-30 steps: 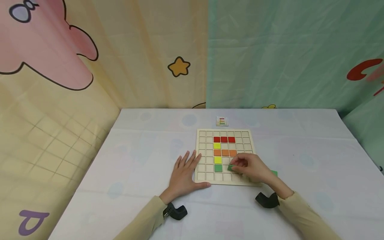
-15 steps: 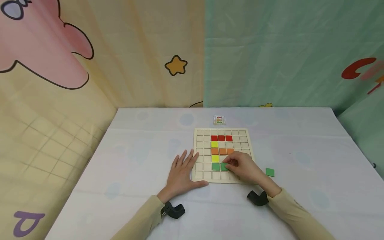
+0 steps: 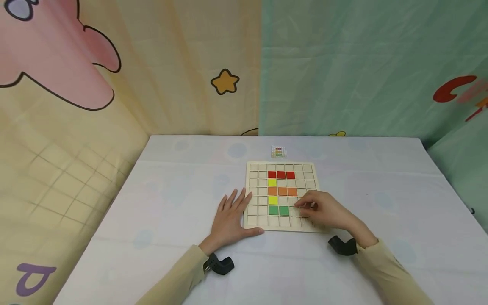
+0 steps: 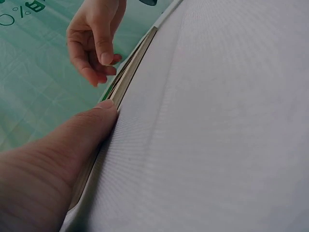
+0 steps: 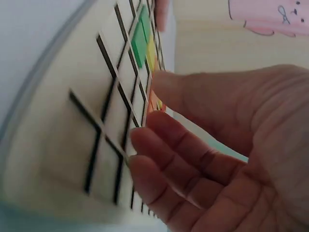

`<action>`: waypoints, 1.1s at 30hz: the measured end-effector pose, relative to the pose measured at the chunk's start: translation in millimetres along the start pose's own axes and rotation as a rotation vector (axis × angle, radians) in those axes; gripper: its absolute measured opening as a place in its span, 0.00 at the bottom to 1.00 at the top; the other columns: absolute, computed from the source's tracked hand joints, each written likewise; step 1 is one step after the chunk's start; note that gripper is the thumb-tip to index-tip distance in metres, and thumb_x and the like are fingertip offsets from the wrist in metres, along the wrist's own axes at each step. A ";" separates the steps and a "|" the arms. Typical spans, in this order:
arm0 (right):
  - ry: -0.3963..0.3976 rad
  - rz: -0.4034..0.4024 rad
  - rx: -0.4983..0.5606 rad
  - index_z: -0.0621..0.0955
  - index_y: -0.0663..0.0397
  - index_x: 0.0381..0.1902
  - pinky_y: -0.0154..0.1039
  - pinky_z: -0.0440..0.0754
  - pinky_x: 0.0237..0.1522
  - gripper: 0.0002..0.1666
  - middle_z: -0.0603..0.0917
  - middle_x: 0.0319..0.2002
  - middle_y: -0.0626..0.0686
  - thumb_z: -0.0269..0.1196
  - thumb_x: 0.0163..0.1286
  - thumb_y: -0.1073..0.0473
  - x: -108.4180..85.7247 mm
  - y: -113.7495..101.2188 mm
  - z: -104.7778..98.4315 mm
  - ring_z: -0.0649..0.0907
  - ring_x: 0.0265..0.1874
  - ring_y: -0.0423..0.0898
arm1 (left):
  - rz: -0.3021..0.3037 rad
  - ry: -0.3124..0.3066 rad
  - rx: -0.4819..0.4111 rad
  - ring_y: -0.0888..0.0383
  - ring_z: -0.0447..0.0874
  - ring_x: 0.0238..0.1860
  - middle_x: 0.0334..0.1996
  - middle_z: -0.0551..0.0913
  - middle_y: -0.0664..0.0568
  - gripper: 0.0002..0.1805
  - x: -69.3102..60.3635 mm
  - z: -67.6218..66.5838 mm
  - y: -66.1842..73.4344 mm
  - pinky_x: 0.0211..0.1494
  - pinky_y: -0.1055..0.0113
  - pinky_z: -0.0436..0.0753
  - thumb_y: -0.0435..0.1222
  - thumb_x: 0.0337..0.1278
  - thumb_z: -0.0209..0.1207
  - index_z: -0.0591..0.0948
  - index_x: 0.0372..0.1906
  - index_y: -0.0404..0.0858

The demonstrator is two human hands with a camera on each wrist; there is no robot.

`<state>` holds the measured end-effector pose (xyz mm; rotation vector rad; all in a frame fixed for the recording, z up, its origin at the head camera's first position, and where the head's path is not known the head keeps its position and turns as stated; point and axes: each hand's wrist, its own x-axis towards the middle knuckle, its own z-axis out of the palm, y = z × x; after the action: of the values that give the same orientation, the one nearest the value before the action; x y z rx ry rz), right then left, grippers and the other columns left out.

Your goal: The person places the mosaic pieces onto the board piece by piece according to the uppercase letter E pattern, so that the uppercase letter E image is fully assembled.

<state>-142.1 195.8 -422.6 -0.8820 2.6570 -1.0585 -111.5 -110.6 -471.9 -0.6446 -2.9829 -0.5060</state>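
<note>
A square wooden grid board [image 3: 253, 221] lies on the table, with red tiles [image 3: 281, 175], yellow tiles [image 3: 272, 200], orange tiles [image 3: 282, 192] and two green tiles [image 3: 278, 210] set in its cells. My left hand [image 3: 228, 218] lies spread along the board's left side, fingertips at its edge and thumb by the front corner, as the left wrist view also shows. Over the board's right part hovers my right hand [image 3: 328, 210], fingers loosely bent. In the right wrist view nothing sits between its thumb [image 5: 176, 89] and fingers, and the green tiles [image 5: 140, 41] lie beyond them.
Behind the board lies a small card [image 3: 278, 152] printed with a coloured grid pattern. A white cloth with faint spots covers the table [image 3: 183, 182]. Printed curtains [image 3: 190, 63] stand at the back and sides.
My right hand has let go of the second green tile, now in the cell beside the first, and moved right. It now hides the spot where a loose green tile lay. My left hand stays put.
</note>
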 end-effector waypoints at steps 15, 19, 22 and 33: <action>-0.184 0.316 -0.080 0.76 0.55 0.32 0.37 0.71 0.28 0.22 0.73 0.26 0.47 0.76 0.48 0.53 -44.9 34.8 -58.7 0.72 0.27 0.44 | 0.009 0.002 0.005 0.48 0.39 0.73 0.74 0.49 0.49 0.58 0.2 -0.1 0.2 0.71 0.51 0.40 0.72 0.42 0.56 0.54 0.75 0.43; -0.173 0.326 -0.065 0.76 0.55 0.30 0.37 0.72 0.28 0.19 0.73 0.25 0.47 0.76 0.48 0.56 -44.4 37.6 -59.0 0.72 0.27 0.44 | 0.008 0.005 0.003 0.48 0.39 0.73 0.74 0.49 0.49 0.58 -0.6 -0.5 0.8 0.71 0.51 0.40 0.71 0.42 0.56 0.54 0.75 0.43; -0.161 0.320 -0.063 0.77 0.56 0.29 0.37 0.73 0.28 0.18 0.74 0.25 0.47 0.75 0.48 0.58 -42.9 37.9 -59.5 0.73 0.27 0.44 | 0.000 0.003 0.003 0.49 0.38 0.74 0.74 0.49 0.49 0.58 -0.7 -1.5 1.1 0.71 0.52 0.39 0.70 0.42 0.57 0.53 0.75 0.43; -0.017 0.202 -0.092 0.77 0.50 0.27 0.35 0.73 0.26 0.12 0.75 0.23 0.44 0.72 0.53 0.63 -34.1 30.3 -53.2 0.73 0.24 0.41 | -0.009 -0.008 0.004 0.50 0.38 0.74 0.74 0.49 0.50 0.58 0.0 -1.4 1.2 0.71 0.52 0.39 0.70 0.42 0.57 0.54 0.75 0.43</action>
<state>-146.5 263.8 -406.0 -0.6174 2.7295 -0.8850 -111.1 -110.0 -470.2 -0.6352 -2.9950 -0.4985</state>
